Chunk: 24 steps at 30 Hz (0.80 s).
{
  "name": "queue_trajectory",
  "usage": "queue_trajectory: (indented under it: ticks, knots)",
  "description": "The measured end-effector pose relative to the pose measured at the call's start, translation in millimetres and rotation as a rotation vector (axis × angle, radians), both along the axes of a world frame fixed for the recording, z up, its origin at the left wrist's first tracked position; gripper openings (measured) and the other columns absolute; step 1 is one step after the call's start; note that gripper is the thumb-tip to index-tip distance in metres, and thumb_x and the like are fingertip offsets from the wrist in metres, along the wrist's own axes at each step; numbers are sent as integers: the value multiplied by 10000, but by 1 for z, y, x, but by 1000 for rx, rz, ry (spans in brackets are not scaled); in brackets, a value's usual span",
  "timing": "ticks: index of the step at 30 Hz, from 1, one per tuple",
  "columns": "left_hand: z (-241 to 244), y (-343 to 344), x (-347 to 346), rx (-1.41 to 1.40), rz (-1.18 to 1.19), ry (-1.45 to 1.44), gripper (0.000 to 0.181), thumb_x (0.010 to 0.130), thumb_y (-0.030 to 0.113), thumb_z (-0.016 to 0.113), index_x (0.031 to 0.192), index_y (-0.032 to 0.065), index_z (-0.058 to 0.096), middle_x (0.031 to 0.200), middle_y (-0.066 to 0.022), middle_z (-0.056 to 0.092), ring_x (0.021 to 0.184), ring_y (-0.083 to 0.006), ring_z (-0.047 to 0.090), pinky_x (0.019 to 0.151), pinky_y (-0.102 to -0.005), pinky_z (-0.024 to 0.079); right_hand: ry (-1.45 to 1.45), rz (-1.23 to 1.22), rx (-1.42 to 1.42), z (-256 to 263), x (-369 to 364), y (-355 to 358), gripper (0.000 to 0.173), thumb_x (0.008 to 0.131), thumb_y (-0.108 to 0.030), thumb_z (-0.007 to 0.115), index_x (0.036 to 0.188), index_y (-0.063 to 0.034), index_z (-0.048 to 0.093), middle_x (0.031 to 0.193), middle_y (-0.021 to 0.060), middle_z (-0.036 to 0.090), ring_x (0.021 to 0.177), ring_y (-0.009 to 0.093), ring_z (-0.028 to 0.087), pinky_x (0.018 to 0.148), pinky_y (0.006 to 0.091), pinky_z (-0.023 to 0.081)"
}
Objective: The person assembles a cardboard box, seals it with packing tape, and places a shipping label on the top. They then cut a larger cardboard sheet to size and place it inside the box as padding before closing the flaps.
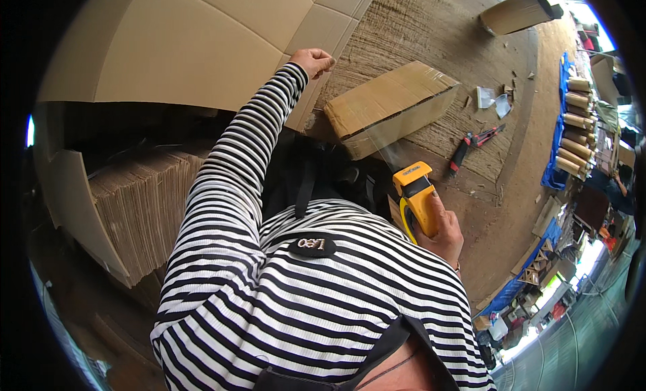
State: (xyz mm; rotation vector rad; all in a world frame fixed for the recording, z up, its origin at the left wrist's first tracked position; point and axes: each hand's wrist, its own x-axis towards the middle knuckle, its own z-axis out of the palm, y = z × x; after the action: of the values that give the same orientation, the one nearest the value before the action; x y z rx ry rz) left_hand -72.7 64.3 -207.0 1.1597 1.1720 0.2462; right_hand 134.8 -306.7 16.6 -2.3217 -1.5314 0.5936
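Observation:
My right hand [445,234] grips a yellow tape dispenser [418,199]. A strip of clear tape [389,153] stretches from its head to the near lower side of a long closed cardboard box [393,101]. This box lies at a slant on the worn work surface, with a dark seam along its near top edge. Further left, my left hand [314,63] is raised over the edge of a large flat cardboard sheet [202,42], apart from the box. Its fingers are curled in against the thumb, and I see nothing between them.
A red and black utility knife [472,149] lies right of the box, near clear plastic scraps [493,101]. A cardboard tube [517,13] stands at the far right. Stacked cardboard [146,204] fills the lower left. Several brown rolls [575,123] lie on blue sheeting; a person [613,189] is beyond.

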Motion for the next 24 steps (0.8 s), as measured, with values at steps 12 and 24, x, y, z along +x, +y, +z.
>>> queue_trajectory:
  ticks: [12, 24]
  knots:
    - [-28, -1, 6, 231, 8, 151, 198, 960, 237, 570, 941, 84, 695, 692, 34, 625, 548, -36, 455, 510, -218, 396, 61, 11, -69, -25, -13, 3, 793, 624, -98, 800, 1359, -215, 526, 861, 113, 596, 719, 286, 637, 654, 348, 545]
    - [-98, -79, 36, 224, -58, 354, 185, 904, 256, 610, 989, 129, 714, 841, -36, 713, 787, -152, 666, 773, -308, 521, -30, 79, -100, -128, -21, 14, 725, 663, -126, 773, 1336, -238, 529, 883, 108, 568, 708, 298, 627, 609, 376, 533]
